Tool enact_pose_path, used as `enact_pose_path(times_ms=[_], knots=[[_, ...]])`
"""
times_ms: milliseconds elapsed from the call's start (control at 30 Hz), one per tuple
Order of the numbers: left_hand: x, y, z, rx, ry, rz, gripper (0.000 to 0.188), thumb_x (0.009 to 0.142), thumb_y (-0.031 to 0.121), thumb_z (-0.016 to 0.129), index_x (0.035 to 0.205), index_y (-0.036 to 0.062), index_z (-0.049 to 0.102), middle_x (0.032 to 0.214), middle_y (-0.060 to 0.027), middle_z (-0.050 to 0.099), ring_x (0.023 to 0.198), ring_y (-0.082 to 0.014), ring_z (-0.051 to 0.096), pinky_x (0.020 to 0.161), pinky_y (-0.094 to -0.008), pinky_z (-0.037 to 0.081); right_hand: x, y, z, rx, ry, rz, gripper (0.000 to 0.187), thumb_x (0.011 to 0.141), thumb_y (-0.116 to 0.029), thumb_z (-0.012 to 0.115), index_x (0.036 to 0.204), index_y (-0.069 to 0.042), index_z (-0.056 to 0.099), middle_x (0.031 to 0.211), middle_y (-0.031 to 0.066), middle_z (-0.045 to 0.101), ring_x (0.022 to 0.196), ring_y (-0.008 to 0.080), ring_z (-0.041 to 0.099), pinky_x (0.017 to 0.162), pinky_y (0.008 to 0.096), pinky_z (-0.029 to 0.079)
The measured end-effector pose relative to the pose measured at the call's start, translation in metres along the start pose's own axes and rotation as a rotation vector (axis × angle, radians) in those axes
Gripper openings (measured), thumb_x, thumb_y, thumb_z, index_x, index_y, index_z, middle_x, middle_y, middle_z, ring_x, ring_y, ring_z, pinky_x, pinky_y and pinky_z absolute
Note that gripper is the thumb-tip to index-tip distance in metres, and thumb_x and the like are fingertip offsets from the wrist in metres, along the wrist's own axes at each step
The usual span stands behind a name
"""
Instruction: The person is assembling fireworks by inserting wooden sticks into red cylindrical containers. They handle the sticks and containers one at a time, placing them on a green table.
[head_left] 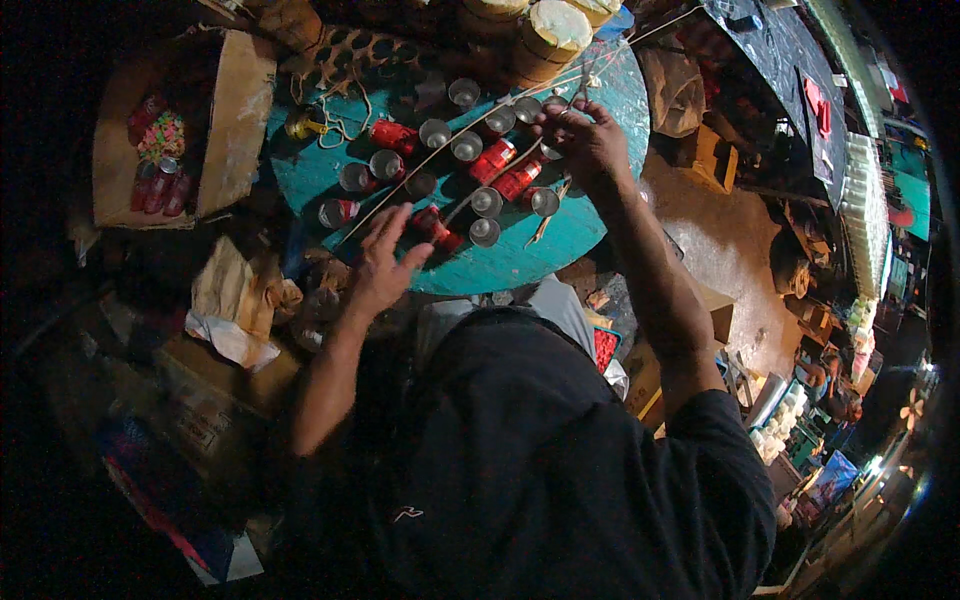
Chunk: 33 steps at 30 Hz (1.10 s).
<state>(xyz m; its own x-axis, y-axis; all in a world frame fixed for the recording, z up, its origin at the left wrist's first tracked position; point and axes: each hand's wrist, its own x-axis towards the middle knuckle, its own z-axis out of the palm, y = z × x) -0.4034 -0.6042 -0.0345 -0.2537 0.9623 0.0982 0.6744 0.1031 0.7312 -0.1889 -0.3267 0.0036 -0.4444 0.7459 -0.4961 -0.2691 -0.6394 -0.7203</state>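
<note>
On a round teal table (530,262) lie several small metal cups (466,146) and red cans (493,160), the cans on their sides. My left hand (380,262) hovers at the near left, fingers spread and empty, beside a red can (436,228). At the far right of the table my right hand (592,142) has its fingers closed on a thin cord (520,157), which runs back over the cans toward my left hand. Another pale string (440,150) stretches across the table. A slim metallic thing shows just beyond the right fingers, too blurred to name.
Left of the table, an open cardboard box (235,125) holds red cans and colourful bits. Large cylindrical containers (553,42) stand at the far edge, near a holed tray (360,55). A brown paper bag (235,290) lies at the lower left. Boxes (712,155) stand at right.
</note>
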Motion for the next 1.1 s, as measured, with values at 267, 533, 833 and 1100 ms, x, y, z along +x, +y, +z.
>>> enact_pose_path(times_ms=[267, 533, 833, 1100], knots=[[-0.02, 0.075, 0.04, -0.355, -0.086, -0.285, 0.039, 0.09, 0.015, 0.067, 0.124, -0.0005, 0.058, 0.105, -0.015, 0.063, 0.091, -0.025, 0.062, 0.079, -0.0335, 0.051, 0.022, -0.037, -0.032, 0.047, 0.064, -0.162, 0.044, 0.086, 0.008, 0.063, 0.12, 0.008, 0.035, 0.099, 0.027, 0.064, 0.091, 0.0384, 0.07, 0.077, 0.0405, 0.061], [0.001, 0.103, 0.102, -0.129, 0.068, -0.068, 0.033, 0.097, 0.009, 0.052, 0.127, -0.0042, 0.056, 0.089, -0.0148, 0.067, 0.069, -0.0224, 0.064, 0.066, -0.0332, 0.051, 0.021, -0.079, -0.071, 0.049, -0.119, -0.185, 0.038, 0.086, 0.007, 0.064, 0.117, 0.004, 0.041, 0.096, 0.0221, 0.065, 0.089, 0.0361, 0.069, 0.083, 0.0477, 0.06], [-0.03, 0.112, 0.149, -0.63, -0.364, -0.682, 0.028, 0.099, 0.017, 0.055, 0.115, -0.0044, 0.063, 0.084, -0.0076, 0.071, 0.053, -0.0111, 0.06, 0.051, -0.0264, 0.047, 0.048, -0.088, -0.154, -0.32, -0.039, -0.33, 0.044, 0.087, 0.005, 0.066, 0.121, 0.007, 0.037, 0.095, 0.023, 0.066, 0.084, 0.0347, 0.071, 0.079, 0.0442, 0.062], [-0.05, 0.069, 0.159, -0.58, -0.369, -0.776, 0.026, 0.097, 0.02, 0.058, 0.096, -0.0042, 0.069, 0.074, -0.0059, 0.069, 0.047, -0.0102, 0.057, 0.043, -0.0264, 0.044, 0.058, -0.077, -0.207, -0.355, 0.114, -0.352, 0.035, 0.086, 0.006, 0.066, 0.113, 0.004, 0.044, 0.091, 0.0215, 0.066, 0.08, 0.0329, 0.071, 0.077, 0.0437, 0.062]])
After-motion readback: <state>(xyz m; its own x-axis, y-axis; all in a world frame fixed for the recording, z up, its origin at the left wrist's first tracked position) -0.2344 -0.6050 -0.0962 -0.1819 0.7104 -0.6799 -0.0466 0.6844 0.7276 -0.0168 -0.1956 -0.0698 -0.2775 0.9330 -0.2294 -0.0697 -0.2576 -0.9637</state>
